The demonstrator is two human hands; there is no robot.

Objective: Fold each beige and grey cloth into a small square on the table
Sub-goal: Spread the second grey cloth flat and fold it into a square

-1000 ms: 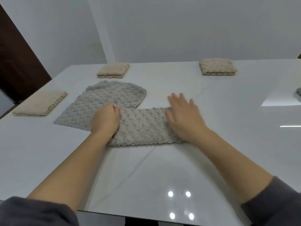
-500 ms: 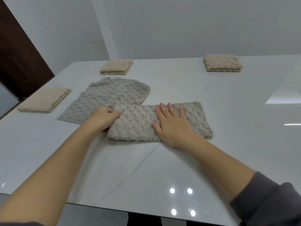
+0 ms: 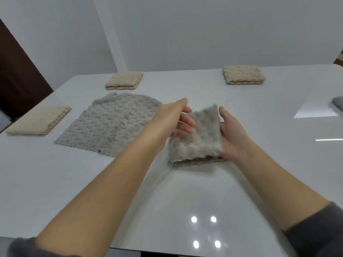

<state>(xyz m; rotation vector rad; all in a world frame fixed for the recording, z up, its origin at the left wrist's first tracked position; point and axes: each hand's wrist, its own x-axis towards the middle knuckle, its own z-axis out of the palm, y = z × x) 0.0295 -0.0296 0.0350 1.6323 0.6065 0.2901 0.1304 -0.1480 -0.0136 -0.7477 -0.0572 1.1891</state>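
A grey-beige knobbly cloth [image 3: 196, 145] lies folded in the middle of the white table [image 3: 185, 191], and one flap of it stands up, blurred by motion. My left hand [image 3: 174, 119] holds that raised flap at its left side, fingers curled against it. At the cloth's right edge, my right hand [image 3: 232, 134] is turned palm inward with the thumb up, touching the cloth; its fingers are hidden behind the flap. A second grey cloth [image 3: 111, 127] lies spread flat to the left.
Folded beige cloths sit at the left edge [image 3: 39, 121] and the back left [image 3: 124, 83]. Another folded cloth [image 3: 243, 76] lies at the back right. A grey cloth [image 3: 338, 103] shows at the right border. A dark door is at far left.
The long folded strip lay flat under both hands. My left hand has since lifted its left end up and over toward the right, and my right hand moved to the cloth's right edge.
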